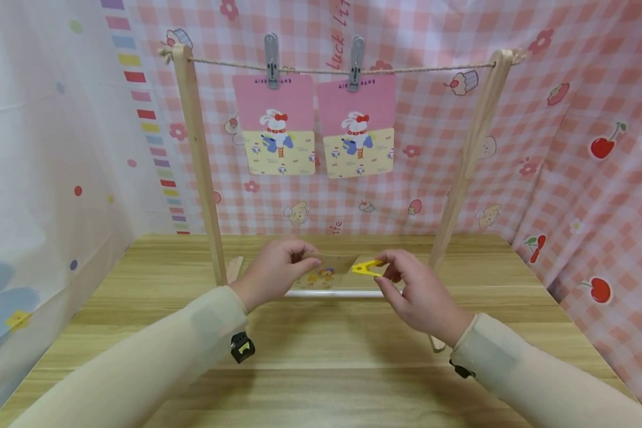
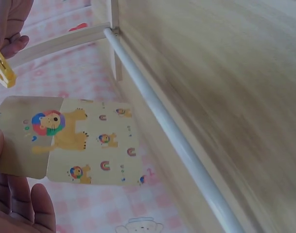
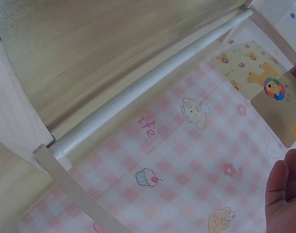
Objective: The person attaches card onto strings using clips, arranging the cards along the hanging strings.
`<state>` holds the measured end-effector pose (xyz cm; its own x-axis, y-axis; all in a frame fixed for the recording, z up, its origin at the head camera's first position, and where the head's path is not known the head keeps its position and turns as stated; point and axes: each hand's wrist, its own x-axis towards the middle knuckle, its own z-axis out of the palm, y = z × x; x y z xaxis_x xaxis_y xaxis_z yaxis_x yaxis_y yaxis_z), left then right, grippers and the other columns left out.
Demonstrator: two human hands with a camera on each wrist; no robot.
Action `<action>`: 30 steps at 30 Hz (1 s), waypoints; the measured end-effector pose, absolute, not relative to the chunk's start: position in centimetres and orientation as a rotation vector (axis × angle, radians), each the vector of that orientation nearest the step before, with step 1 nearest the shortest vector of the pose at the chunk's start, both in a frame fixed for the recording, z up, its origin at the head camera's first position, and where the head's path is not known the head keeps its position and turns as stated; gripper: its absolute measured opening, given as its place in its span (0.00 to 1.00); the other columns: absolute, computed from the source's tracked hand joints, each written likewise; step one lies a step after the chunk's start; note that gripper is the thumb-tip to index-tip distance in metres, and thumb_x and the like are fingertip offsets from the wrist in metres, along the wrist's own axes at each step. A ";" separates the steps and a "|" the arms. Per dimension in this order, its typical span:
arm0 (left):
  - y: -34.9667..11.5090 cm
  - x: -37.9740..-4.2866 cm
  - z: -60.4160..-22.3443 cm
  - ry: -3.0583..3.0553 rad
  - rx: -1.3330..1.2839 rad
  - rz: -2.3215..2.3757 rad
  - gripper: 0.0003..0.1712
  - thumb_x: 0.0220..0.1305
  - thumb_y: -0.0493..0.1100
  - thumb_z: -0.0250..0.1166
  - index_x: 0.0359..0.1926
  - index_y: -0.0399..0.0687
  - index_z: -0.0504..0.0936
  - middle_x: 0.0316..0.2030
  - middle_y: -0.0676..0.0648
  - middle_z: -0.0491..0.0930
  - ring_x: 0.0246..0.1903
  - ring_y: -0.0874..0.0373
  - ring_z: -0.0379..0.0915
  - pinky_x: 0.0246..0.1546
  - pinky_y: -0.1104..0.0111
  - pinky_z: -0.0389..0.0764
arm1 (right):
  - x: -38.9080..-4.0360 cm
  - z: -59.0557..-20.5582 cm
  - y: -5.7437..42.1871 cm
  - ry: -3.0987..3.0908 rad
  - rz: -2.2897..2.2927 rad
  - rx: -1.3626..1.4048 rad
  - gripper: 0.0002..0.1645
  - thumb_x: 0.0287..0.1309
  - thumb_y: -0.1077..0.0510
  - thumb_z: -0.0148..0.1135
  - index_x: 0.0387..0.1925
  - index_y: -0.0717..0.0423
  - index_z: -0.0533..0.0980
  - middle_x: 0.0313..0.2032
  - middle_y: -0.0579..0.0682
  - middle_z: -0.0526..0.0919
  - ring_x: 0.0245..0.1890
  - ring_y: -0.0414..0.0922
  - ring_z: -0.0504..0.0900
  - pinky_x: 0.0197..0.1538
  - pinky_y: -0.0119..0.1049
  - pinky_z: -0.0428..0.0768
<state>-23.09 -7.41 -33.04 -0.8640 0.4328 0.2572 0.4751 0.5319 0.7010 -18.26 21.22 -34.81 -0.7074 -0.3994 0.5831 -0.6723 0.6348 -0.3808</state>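
Observation:
My left hand (image 1: 274, 272) pinches a lion-printed card (image 2: 92, 141) at its edge, thumb on its face. The card is brown on one part and cream with small lions and rainbows on the other. Between the thumb and fingers of my right hand (image 1: 419, 292) is a yellow clothespin (image 1: 365, 268), its nose pointing left at the card's near side. In the head view the card appears foreshortened, just above a white rod (image 1: 334, 293). Only part of the clothespin shows at the right wrist view's edge.
A rope (image 1: 433, 69) stretches between a left wooden post (image 1: 199, 160) and a right wooden post (image 1: 469, 154). Grey clips (image 1: 271, 59) hold two pink-and-yellow rabbit cards (image 1: 278, 154) on it. Behind hangs a checked cloth (image 1: 428, 208); below is a wooden table (image 1: 321, 386).

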 end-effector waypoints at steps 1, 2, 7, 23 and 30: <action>-7.3 -23.1 -32.9 -2.695 -0.804 -1.255 0.06 0.74 0.46 0.68 0.43 0.55 0.90 0.36 0.52 0.82 0.31 0.57 0.71 0.32 0.68 0.74 | -18.3 -34.7 21.2 -2.395 0.821 0.844 0.17 0.65 0.67 0.69 0.53 0.62 0.76 0.46 0.53 0.84 0.38 0.41 0.82 0.37 0.36 0.85; -7.3 -23.1 -32.8 -2.689 -0.805 -1.250 0.06 0.74 0.47 0.68 0.43 0.54 0.90 0.36 0.52 0.82 0.32 0.57 0.71 0.32 0.68 0.74 | -18.3 -34.7 21.2 -2.382 0.819 0.845 0.17 0.65 0.68 0.69 0.53 0.62 0.76 0.45 0.53 0.84 0.37 0.41 0.82 0.36 0.35 0.85; -6.9 -23.3 -32.4 -2.662 -0.815 -1.240 0.06 0.74 0.47 0.68 0.43 0.55 0.91 0.35 0.53 0.80 0.33 0.57 0.71 0.32 0.68 0.74 | -18.4 -34.1 21.3 -2.312 0.832 0.852 0.17 0.64 0.70 0.69 0.52 0.63 0.76 0.43 0.54 0.83 0.36 0.42 0.81 0.30 0.29 0.79; -5.3 -23.5 -30.0 -2.586 -0.852 -1.203 0.05 0.73 0.46 0.69 0.42 0.56 0.91 0.35 0.53 0.80 0.32 0.56 0.70 0.32 0.67 0.73 | -18.6 -31.9 21.8 -2.153 0.771 0.880 0.18 0.61 0.72 0.69 0.52 0.67 0.76 0.40 0.56 0.83 0.35 0.43 0.81 0.32 0.31 0.78; -4.4 -23.7 -28.7 -2.559 -0.854 -1.139 0.05 0.72 0.48 0.70 0.43 0.57 0.92 0.35 0.53 0.78 0.38 0.56 0.69 0.36 0.64 0.74 | -18.3 -30.6 22.1 -2.103 0.744 0.870 0.20 0.60 0.74 0.67 0.53 0.68 0.76 0.40 0.56 0.83 0.36 0.45 0.80 0.38 0.38 0.81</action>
